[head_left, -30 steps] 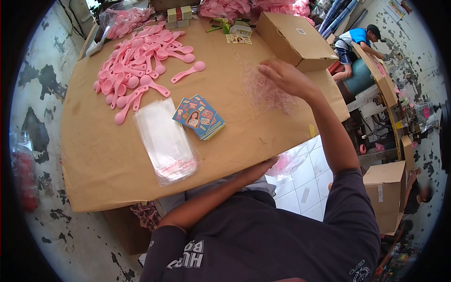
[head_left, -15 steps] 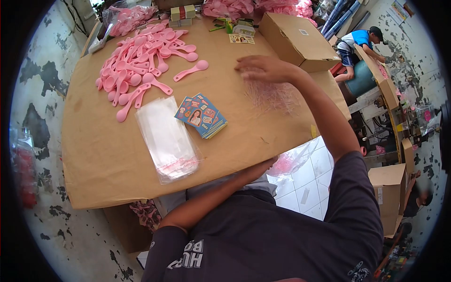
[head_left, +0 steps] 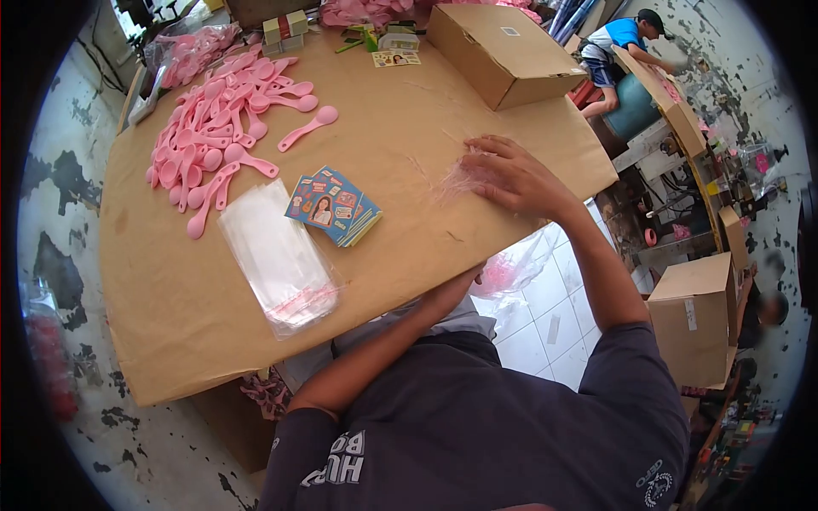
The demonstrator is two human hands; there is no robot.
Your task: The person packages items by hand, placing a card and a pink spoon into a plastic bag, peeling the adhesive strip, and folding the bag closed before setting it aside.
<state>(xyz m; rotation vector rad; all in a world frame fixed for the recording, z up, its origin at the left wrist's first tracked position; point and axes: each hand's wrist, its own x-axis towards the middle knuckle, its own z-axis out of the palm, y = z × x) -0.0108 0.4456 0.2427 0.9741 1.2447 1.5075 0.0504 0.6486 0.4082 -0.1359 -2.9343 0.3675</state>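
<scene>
My right hand point(head_left: 520, 179) lies over a small heap of thin, clear-pink strips point(head_left: 456, 179) at the right of the table, its fingers stretched out and apart. Down at the table's near edge is my left hand point(head_left: 460, 288), its fingers mostly hidden. Between my arms and the back lie a stack of clear plastic bags point(head_left: 277, 255) and, overlapping it, a fanned stack of blue printed cards point(head_left: 332, 207). Farther left spreads a big pile of pink plastic spoons point(head_left: 209, 128), with a single pink spoon point(head_left: 308, 128) apart from it.
A closed cardboard box point(head_left: 507, 51) stands at the back right of the paper-covered table point(head_left: 187, 324). Small boxes point(head_left: 284, 30) and a yellow card point(head_left: 396, 59) lie at the back. A co-worker point(head_left: 622, 51) sits beyond, at the right. Another carton point(head_left: 694, 315) is at my right.
My right hand has come nearer across the strips, and the heap has shifted toward the table's near right edge. My left hand stays by the edge. The whole view has shifted slightly.
</scene>
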